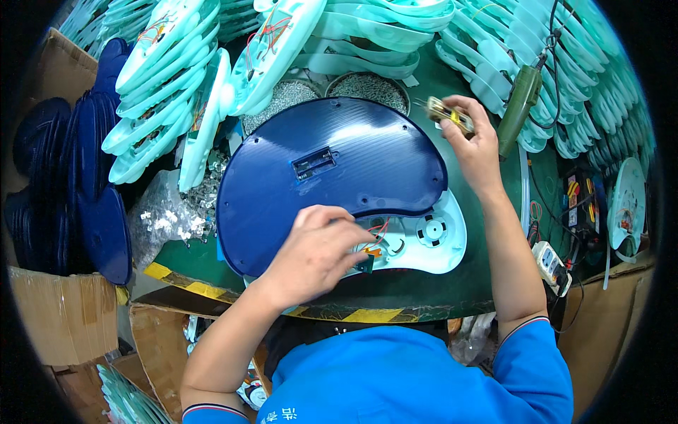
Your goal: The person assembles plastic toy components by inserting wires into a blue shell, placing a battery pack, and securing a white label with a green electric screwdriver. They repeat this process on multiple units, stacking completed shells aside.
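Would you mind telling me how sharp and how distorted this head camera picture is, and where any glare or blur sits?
Head view: strong fisheye, black corners, and the striped table edge bows. Soft glare streaks the dark blue shell. The left hand is slightly motion-blurred at its fingers; the right hand and the small part it holds are sharper. The rim stacks of pale turquoise shells look smeared.

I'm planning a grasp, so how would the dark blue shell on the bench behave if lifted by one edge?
The blue shell looks like thin moulded plastic, so probably light and fairly stiff, with some flex. It lies offset on the pale half, apparently unfastened, so it may slide. Its glossy surface could be slippery. The left hand rests at its edge.
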Action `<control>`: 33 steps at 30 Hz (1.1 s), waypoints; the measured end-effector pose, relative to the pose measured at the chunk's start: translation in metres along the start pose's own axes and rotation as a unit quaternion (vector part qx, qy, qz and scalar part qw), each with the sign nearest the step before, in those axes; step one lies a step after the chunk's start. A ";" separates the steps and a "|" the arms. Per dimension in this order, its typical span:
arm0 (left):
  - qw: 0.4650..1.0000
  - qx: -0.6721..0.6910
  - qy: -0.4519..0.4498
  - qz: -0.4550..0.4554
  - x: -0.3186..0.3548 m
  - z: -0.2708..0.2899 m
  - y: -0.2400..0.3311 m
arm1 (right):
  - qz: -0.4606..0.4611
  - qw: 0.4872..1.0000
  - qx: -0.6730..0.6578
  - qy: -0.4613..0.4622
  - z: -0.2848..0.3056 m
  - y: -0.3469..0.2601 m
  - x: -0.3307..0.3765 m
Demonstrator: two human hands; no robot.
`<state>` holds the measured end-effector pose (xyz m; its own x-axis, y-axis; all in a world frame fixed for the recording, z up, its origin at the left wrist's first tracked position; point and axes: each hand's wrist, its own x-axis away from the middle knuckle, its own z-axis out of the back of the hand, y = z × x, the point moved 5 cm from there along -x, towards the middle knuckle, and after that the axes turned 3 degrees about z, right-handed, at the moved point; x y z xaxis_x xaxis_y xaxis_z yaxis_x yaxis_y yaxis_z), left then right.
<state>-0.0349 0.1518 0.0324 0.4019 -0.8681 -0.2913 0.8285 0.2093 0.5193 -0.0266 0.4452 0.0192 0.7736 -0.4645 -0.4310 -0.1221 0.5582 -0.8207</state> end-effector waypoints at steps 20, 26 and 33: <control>0.684 0.637 -0.126 0.333 0.058 -0.069 0.053 | 0.167 0.952 -0.048 -0.252 -0.129 -0.072 0.018; 0.371 0.814 0.156 0.419 0.087 -0.107 0.031 | 0.175 0.953 -0.041 -0.244 -0.132 -0.072 0.019; 0.389 0.792 0.166 0.439 0.095 -0.103 0.028 | 0.189 0.956 -0.040 -0.219 -0.135 -0.071 0.026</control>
<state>0.0663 0.1215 -0.0630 0.5054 -0.6132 0.6071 -0.8606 -0.4092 0.3031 -0.0822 0.3003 0.0160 0.8490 0.1020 -0.5184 -0.4777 0.5674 -0.6707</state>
